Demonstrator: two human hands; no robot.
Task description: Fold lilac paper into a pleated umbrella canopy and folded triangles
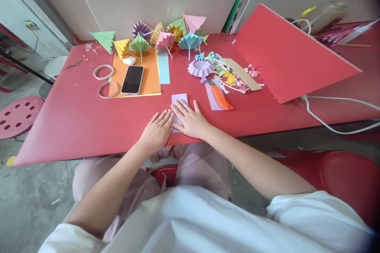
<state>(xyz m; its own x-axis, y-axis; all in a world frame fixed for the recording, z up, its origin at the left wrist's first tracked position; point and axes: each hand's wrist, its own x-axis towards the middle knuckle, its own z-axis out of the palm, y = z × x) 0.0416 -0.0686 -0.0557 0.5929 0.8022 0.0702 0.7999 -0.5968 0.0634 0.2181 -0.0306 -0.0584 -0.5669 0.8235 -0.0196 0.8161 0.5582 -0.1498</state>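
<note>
A folded strip of lilac paper [180, 98] lies flat near the front edge of the red table. My right hand [190, 119] rests on top of it, fingers stretched and spread, pressing it down. Along the strip's left edge lies my left hand [158, 128], open and flat, its fingertips close to the right hand's fingers. The middle of the paper is covered by my hands. To the right, an orange cutter [220, 97] sits on another lilac sheet [213, 102].
Several folded paper umbrellas [141, 44] stand along the back. A phone [132, 80] lies on orange paper [152, 87], beside two tape rolls [107, 89]. Paper scraps [234, 77] are heaped right of centre, near a tilted red board [293, 55] and a white cable [329, 129].
</note>
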